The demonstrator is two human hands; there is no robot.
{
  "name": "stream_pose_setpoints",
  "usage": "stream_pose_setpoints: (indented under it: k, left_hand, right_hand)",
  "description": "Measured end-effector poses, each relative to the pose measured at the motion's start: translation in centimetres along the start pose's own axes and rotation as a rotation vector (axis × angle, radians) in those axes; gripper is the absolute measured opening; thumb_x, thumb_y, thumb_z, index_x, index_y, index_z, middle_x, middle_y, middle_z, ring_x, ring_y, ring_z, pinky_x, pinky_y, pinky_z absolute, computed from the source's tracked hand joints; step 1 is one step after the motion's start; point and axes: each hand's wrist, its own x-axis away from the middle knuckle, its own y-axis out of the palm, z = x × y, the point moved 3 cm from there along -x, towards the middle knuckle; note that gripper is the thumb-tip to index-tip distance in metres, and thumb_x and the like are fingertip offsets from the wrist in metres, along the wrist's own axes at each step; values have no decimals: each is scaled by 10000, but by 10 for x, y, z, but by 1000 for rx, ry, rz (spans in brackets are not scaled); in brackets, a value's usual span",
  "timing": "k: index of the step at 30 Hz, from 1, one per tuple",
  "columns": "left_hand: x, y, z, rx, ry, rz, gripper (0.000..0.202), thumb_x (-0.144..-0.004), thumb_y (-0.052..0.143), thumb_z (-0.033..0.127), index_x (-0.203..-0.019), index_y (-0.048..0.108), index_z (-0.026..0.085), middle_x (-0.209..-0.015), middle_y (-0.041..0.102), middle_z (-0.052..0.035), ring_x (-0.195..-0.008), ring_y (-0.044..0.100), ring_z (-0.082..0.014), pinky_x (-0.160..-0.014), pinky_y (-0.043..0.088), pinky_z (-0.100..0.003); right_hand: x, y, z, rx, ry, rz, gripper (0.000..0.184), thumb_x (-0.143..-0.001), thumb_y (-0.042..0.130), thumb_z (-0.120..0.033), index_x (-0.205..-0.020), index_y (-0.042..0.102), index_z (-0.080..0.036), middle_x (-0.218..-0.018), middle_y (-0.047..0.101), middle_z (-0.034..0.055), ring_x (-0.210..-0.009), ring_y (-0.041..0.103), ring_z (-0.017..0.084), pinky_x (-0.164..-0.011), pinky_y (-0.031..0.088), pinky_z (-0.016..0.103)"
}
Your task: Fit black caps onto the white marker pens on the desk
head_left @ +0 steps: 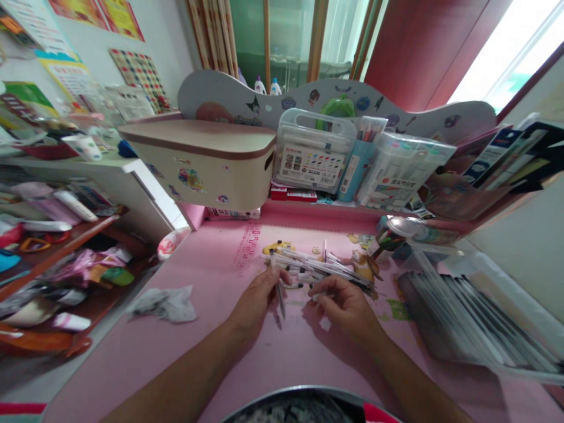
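Observation:
My left hand (258, 294) is closed around a slim pen (281, 299), which points down over the pink desk. Opposite it, my right hand (346, 305) is closed in a pinch; a small whitish bit seems to be at the fingertips, too blurred to name. Just beyond both hands lies a loose pile of pens (321, 265), clear and white barrels with some dark tips. On the right, a clear plastic box (449, 346) holds several pens side by side. Close to my body is a round container (282, 392) with small dark and pale pieces inside.
A crumpled white wrapper or tissue (176, 304) lies on the left of the pink desk (211, 358). Behind stand a lidded cream bin (211, 170), a clear marker case (312, 153) and a second marker pack (396, 170). Cluttered shelves (97, 223) are at the left.

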Motion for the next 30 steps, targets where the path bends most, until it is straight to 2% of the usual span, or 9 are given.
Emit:
stream_pose_setpoints:
  k: [3,6,8,10,12,16,20,25,30]
  left_hand:
    - [0,-1,3,172,-23,-14,347,-873,596,508,-828,600,164,-644,508,54,-413,273,-28,-373,214,-137]
    - [0,0,7,262,30,2,302,-846,669,440,-819,618,144,-671,559,35,-459,422,-33,-436,385,-142]
    - [-1,0,8,277,36,28,287,-821,714,407,-811,634,131,-672,585,22,-506,513,-51,-509,476,-163]
    - [-1,0,9,286,27,37,277,-802,745,381,-819,644,123,-702,624,3,-522,552,-58,-530,507,-168]
    - [-1,0,9,293,17,29,266,-799,755,362,-835,647,122,-699,638,-4,-534,574,-62,-548,526,-166]
    - [1,2,9,285,0,15,248,-806,756,345,-865,635,137,-663,639,5,-557,606,-77,-586,552,-177]
    - [3,5,8,260,-6,-3,265,-802,757,366,-874,628,145,-655,642,6,-566,615,-85,-581,546,-177]
    - [4,7,2,241,-33,-23,298,-766,788,386,-882,654,146,-691,658,1,-593,628,-87,-593,532,-175]
    - [3,2,-4,147,-103,-8,387,-684,845,389,-919,684,127,-706,710,-44,-596,649,-111,-570,521,-189]
  right_hand:
    - [0,1,-1,42,15,-5,81,-781,637,-225,-845,616,-180,-683,663,5,-595,629,137,-559,491,244]
    - [-2,-1,-9,202,-78,-18,124,-793,577,-179,-889,655,-185,-718,660,0,-618,612,133,-567,481,237]
    - [-3,-2,-15,329,-176,-58,234,-826,542,-162,-995,700,-196,-888,710,34,-807,653,166,-725,513,279]
    - [-3,-2,-18,408,-249,-106,302,-849,528,-152,-1077,718,-210,-1060,717,54,-1013,638,201,-909,481,336]
    - [-3,-2,-18,423,-265,-124,330,-859,530,-151,-1123,717,-217,-1115,712,55,-1078,619,216,-971,451,364]
    - [-2,0,-12,414,-183,-112,304,-839,563,-165,-1096,718,-210,-985,718,38,-925,637,197,-842,491,324]
    - [-2,2,-12,435,-186,-90,198,-816,569,-175,-939,724,-184,-840,689,23,-772,607,169,-715,477,278]
    - [-1,5,-17,482,-206,-49,173,-836,552,-186,-884,718,-176,-864,700,34,-828,609,184,-781,461,295]
    - [2,5,-20,523,-191,-67,219,-871,502,-201,-841,718,-176,-802,698,35,-780,610,180,-705,449,271]
